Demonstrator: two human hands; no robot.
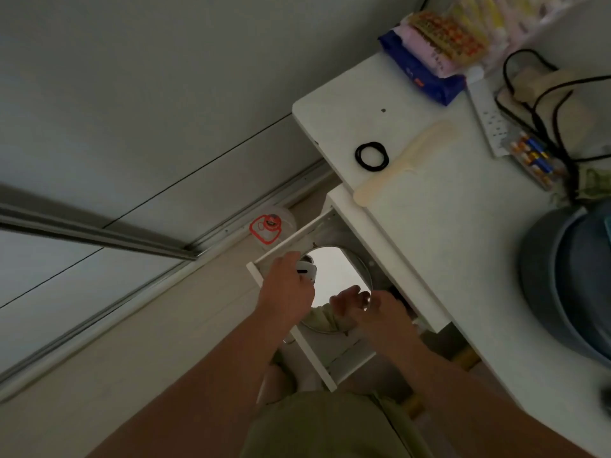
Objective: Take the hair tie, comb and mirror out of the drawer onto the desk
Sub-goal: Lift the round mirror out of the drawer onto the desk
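A black hair tie [371,156] and a cream comb [406,163] lie side by side on the white desk [446,233]. Below the desk's edge the white drawer [284,246] is pulled out. A round mirror [337,269] lies in it, reflecting the bright ceiling and my hands. My left hand [286,294] curls over the mirror's left rim. My right hand [385,312] holds its right rim, with the fingers doubled in the glass. The mirror's near part is hidden behind my hands.
At the back of the desk are a blue packet [420,74], snack packs [453,38], a power strip [489,117], a box of batteries [534,158] and black cables [545,104]. A grey-blue basin [545,276] stands at right. A red-lidded plastic container [269,228] sits on the floor.
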